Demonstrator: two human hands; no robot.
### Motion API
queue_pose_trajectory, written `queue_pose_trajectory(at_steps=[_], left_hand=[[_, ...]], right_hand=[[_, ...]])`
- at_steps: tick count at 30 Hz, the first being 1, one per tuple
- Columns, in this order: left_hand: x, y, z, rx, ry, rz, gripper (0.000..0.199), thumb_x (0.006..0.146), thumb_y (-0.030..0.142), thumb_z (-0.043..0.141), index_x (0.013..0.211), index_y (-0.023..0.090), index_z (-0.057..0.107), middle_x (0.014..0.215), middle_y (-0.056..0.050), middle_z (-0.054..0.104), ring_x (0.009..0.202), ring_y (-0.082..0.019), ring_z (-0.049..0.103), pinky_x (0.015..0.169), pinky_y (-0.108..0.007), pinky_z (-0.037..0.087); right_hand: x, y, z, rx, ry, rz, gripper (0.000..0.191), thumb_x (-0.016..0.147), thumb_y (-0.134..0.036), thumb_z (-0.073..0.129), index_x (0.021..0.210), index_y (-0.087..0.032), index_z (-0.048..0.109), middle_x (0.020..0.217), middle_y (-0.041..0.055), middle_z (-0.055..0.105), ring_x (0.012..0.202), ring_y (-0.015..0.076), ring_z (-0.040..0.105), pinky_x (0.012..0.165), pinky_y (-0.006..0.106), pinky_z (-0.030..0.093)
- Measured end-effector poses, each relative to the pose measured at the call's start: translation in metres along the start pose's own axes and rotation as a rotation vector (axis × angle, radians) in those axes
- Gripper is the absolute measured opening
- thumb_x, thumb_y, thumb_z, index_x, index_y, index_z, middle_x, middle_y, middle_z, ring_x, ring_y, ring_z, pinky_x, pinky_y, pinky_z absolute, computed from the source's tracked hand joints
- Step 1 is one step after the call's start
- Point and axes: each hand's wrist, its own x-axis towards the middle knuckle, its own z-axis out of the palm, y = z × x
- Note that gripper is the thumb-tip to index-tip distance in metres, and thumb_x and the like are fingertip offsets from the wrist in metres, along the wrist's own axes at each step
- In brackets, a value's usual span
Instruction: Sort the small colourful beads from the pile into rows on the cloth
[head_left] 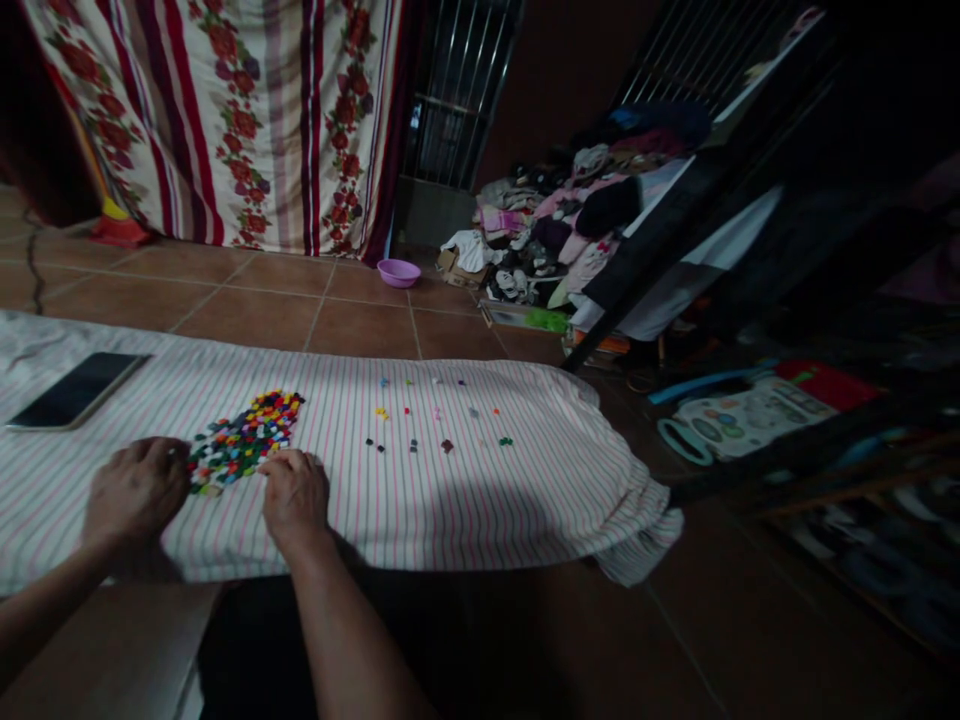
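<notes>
A pile of small multicoloured plastic pieces (244, 440), like beads or tiny bricks, lies on a striped cloth (465, 520). My left hand (142, 485) rests at the pile's left edge with bent fingers; their tips are hidden. At its right edge my right hand (298, 492) has its fingers curled, thumb and fingertips close together by the pieces. Whatever they pinch is too small to make out. To the right, small single-colour groups sit in rows, among them yellow pieces (382, 413), brown pieces (447, 446) and dark green pieces (506, 441).
A dark-screened phone (79, 390) lies on the cloth at the left. Beyond, on the tiled floor, stand a purple basin (399, 272) and a heap of clothes (555, 220). A flowered curtain (285, 130) hangs behind. A toy-like board (750, 415) is at the right.
</notes>
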Motion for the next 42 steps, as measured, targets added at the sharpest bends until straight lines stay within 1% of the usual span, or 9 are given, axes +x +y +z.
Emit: queue_pose_trajectory(at_steps=[3, 6, 10, 14, 19, 25, 31, 36, 42], left_hand=[[0.000, 0.008, -0.005, 0.117, -0.007, -0.022, 0.038, 0.089, 0.031, 0.031, 0.105, 0.013, 0.061, 0.108, -0.017, 0.063, 0.098, -0.033, 0.057, 0.082, -0.043, 0.042], [0.001, 0.015, -0.011, 0.134, -0.038, -0.080, 0.034, 0.090, 0.030, 0.037, 0.107, 0.014, 0.060, 0.112, -0.016, 0.063, 0.099, -0.032, 0.056, 0.080, -0.041, 0.041], [0.000, 0.019, -0.017, 0.139, -0.076, -0.088, 0.032, 0.092, 0.029, 0.037, 0.108, 0.013, 0.059, 0.114, -0.017, 0.061, 0.101, -0.032, 0.056, 0.078, -0.040, 0.040], [-0.002, 0.020, -0.019, 0.127, -0.065, -0.083, 0.033, 0.093, 0.029, 0.036, 0.109, 0.012, 0.059, 0.114, -0.017, 0.060, 0.101, -0.032, 0.055, 0.079, -0.041, 0.039], [0.001, 0.021, -0.018, 0.131, -0.033, -0.044, 0.035, 0.095, 0.025, 0.029, 0.104, 0.010, 0.059, 0.104, -0.018, 0.060, 0.098, -0.033, 0.054, 0.077, -0.041, 0.037], [0.009, 0.020, -0.016, 0.148, -0.083, 0.024, 0.034, 0.094, 0.022, 0.027, 0.099, 0.011, 0.058, 0.096, -0.016, 0.058, 0.097, -0.032, 0.053, 0.076, -0.039, 0.035], [0.005, 0.017, -0.015, 0.110, -0.018, -0.008, 0.033, 0.092, 0.024, 0.031, 0.102, 0.010, 0.059, 0.099, -0.017, 0.058, 0.097, -0.031, 0.050, 0.077, -0.038, 0.033], [0.004, 0.015, -0.015, 0.115, -0.031, 0.001, 0.032, 0.093, 0.025, 0.032, 0.101, 0.011, 0.059, 0.099, -0.017, 0.057, 0.096, -0.031, 0.049, 0.075, -0.038, 0.034], [0.005, 0.017, -0.018, 0.154, -0.039, 0.004, 0.030, 0.094, 0.026, 0.032, 0.100, 0.011, 0.058, 0.098, -0.016, 0.057, 0.097, -0.031, 0.051, 0.073, -0.037, 0.035]], right_hand=[[0.003, -0.001, 0.001, -0.032, 0.002, 0.003, 0.022, 0.094, -0.017, 0.053, 0.103, -0.025, 0.072, 0.111, 0.0007, 0.067, 0.105, 0.0175, 0.060, 0.097, 0.033, 0.047], [0.004, -0.002, 0.002, -0.060, 0.012, 0.008, 0.022, 0.093, -0.015, 0.054, 0.102, -0.023, 0.072, 0.109, 0.0015, 0.067, 0.105, 0.0168, 0.060, 0.096, 0.031, 0.048], [0.003, -0.003, 0.002, -0.086, 0.042, -0.008, 0.023, 0.092, -0.012, 0.055, 0.104, -0.023, 0.071, 0.108, 0.0029, 0.067, 0.104, 0.0164, 0.060, 0.096, 0.029, 0.048], [0.003, 0.000, 0.006, -0.086, 0.070, -0.006, 0.027, 0.089, -0.010, 0.056, 0.108, -0.022, 0.070, 0.109, 0.0044, 0.066, 0.104, 0.0164, 0.060, 0.096, 0.028, 0.049], [0.007, 0.006, 0.012, -0.072, 0.078, 0.041, 0.027, 0.085, -0.008, 0.056, 0.102, -0.023, 0.071, 0.107, 0.0044, 0.065, 0.102, 0.0167, 0.062, 0.093, 0.029, 0.050], [0.007, 0.008, 0.013, -0.023, 0.136, 0.043, 0.030, 0.083, -0.006, 0.053, 0.102, -0.022, 0.069, 0.104, 0.0039, 0.062, 0.093, 0.0137, 0.062, 0.088, 0.026, 0.051], [0.007, 0.007, 0.015, -0.054, 0.161, 0.080, 0.025, 0.084, -0.008, 0.055, 0.098, -0.022, 0.070, 0.104, 0.0040, 0.060, 0.089, 0.0129, 0.062, 0.081, 0.024, 0.051], [0.008, 0.004, 0.013, -0.049, 0.173, 0.122, 0.024, 0.084, -0.008, 0.055, 0.098, -0.022, 0.071, 0.100, 0.0031, 0.061, 0.088, 0.0130, 0.062, 0.086, 0.025, 0.050], [0.007, 0.001, 0.009, -0.045, 0.173, 0.116, 0.025, 0.085, -0.008, 0.054, 0.099, -0.021, 0.071, 0.100, 0.0039, 0.062, 0.093, 0.0139, 0.062, 0.088, 0.024, 0.050]])
